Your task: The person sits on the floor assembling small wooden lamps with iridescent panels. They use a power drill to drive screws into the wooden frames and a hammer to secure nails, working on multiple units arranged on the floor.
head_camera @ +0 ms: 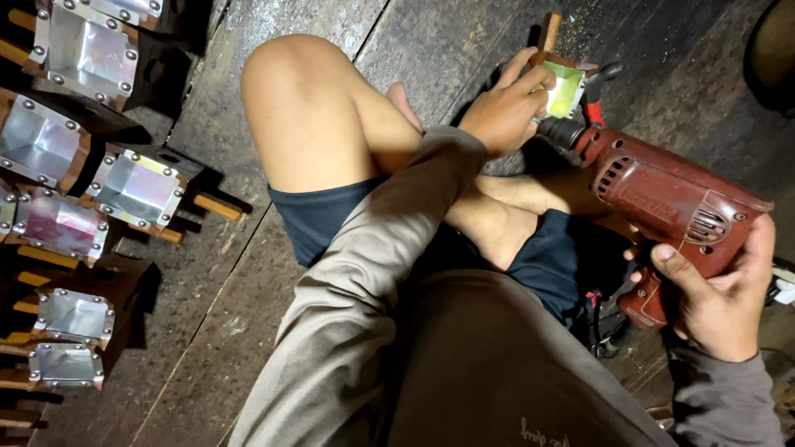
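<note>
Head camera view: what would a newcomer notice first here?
First, the red electric drill at right, gripped by the right hand. Its tip meets a small wooden box lined with shiny metal, which the left hand steadies at top centre. Similar metal-lined wooden boxes lie along the left edge.

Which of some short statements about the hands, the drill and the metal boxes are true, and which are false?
1. The right hand grips a red drill. True.
2. The left hand lies flat on the floor. False: it holds a small metal-lined box.
3. The drill's front end points at that box. True.
4. The finished boxes lie on the person's right. False: they lie on the left.
</note>
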